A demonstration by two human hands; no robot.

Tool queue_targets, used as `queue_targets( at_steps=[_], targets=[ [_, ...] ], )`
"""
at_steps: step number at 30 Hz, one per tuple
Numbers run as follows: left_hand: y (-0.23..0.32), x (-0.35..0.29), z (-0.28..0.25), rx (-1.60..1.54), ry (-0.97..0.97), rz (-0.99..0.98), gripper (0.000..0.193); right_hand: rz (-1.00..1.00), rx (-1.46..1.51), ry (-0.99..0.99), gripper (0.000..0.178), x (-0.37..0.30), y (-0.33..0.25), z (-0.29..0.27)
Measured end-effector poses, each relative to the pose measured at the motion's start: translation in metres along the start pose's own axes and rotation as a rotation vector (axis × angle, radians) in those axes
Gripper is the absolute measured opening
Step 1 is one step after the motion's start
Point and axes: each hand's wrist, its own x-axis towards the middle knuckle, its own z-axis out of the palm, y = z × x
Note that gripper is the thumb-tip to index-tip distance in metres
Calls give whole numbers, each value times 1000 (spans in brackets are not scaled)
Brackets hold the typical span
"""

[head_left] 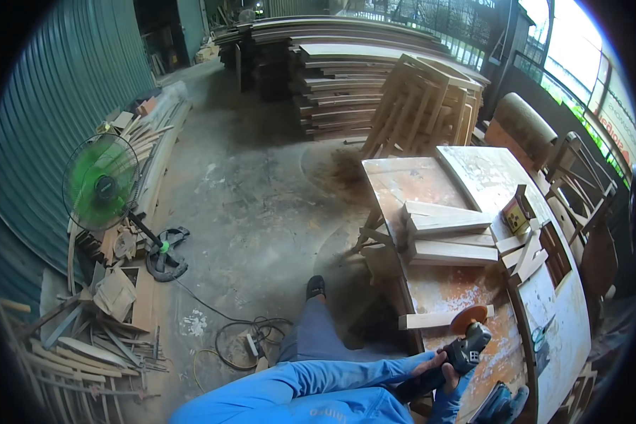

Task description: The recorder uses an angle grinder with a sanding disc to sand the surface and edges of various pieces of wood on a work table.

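Observation:
Both my hands are closed around a dark angle grinder (466, 351) with an orange-brown sanding disc (470, 319). My left hand (429, 363) wraps the body from the left, its blue sleeve stretched across the lower middle. Closer to me, my right hand (451, 382) grips the body from the right side. The disc stands tilted at the right part of a short pale wood piece (425, 321) lying on the worn worktable (438, 286); whether it touches the wood I cannot tell. A blue power sander (503, 404) rests right of my right hand.
Several pale wood blocks (451, 225) are stacked farther up the table, beside a small tin (517, 213). Scissors (540, 336) lie at right. A fan (104, 185) stands left, above wood scraps (116, 339). Cables (244, 332) cross the floor. Plank stacks (339, 95) stand behind.

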Motion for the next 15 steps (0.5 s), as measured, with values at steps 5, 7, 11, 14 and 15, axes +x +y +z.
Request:
queue_targets(
  at_steps=[5,7,11,14,15],
  targets=[
    [1,-2,-10,12,121,-108,73,-32,-207,149,44,6,-7,22],
    [-11,0,-12,91,226,-7,73,-27,-183,174,43,5,-11,33],
    [-10,3,-12,53,108,-25,70,32,-209,111,49,3,-6,10],
    [4,2,7,147,78,57,68,50,-157,53,56,-1,10,-10],
    [4,1,7,188,59,18,66,26,-68,84,57,-6,5,-5]
  ],
)
